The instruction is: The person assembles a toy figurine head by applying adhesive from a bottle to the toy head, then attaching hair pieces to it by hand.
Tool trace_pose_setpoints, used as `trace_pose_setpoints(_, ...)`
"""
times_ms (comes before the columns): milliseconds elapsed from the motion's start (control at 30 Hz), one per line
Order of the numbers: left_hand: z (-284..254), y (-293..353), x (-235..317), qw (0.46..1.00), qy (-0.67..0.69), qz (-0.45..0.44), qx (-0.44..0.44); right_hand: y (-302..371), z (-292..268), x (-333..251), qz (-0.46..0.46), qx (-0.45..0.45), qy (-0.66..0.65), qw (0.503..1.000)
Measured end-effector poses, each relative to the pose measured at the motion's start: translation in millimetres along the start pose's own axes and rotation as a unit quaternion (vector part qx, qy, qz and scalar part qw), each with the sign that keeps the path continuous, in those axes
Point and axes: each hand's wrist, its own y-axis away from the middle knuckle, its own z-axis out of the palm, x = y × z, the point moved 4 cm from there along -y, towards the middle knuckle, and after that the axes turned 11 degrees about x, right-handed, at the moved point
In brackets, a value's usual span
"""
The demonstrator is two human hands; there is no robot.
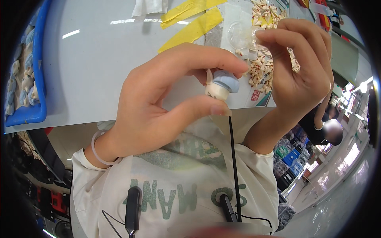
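Observation:
In the middle, my left hand (158, 99) grips a small figurine head (220, 85) between thumb and fingers. The head is cream with a light blue cap-like top, and one pointed ear stands up on its left side. My right hand (303, 63) is raised at the right, its fingertips pinched over a clear round plastic dish (237, 35). What those fingertips hold, if anything, is too small to make out. Beside and beneath this hand lie many small pointed cream pieces (260, 73) with reddish marks, spread in a loose pile.
A blue tray (41, 85) of light blue and cream figurine parts stands at the left edge of the white table (87, 55). Yellow tape strips (194, 29) and a white tissue (150, 7) lie at the back. Another person (323, 127) is at the far right.

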Motion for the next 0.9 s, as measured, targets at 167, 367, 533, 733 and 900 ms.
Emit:
trace_pose_setpoints(167, 6, 2, 3, 0.996, 0.065, -0.022, 0.048, 20, -8, 24, 0.170, 0.077, -0.190, 0.964)
trace_pose_setpoints(367, 4, 5, 0, 0.964, 0.170, -0.147, 0.140, 29, -8, 7, 0.144, 0.033, -0.427, 0.892)
trace_pose_setpoints(533, 2, 5, 1, 0.970, 0.150, -0.134, 0.135, 43, 8, 0, 0.253, 0.038, -0.534, 0.806)
trace_pose_setpoints(733, -3, 5, 1, 0.989, 0.077, -0.087, 0.096, 39, 10, -6, 0.275, 0.037, -0.500, 0.821)
trace_pose_setpoints(900, -3, 6, 0, 0.995, 0.052, -0.003, 0.084, 37, 8, -9, 0.218, 0.050, -0.450, 0.864)
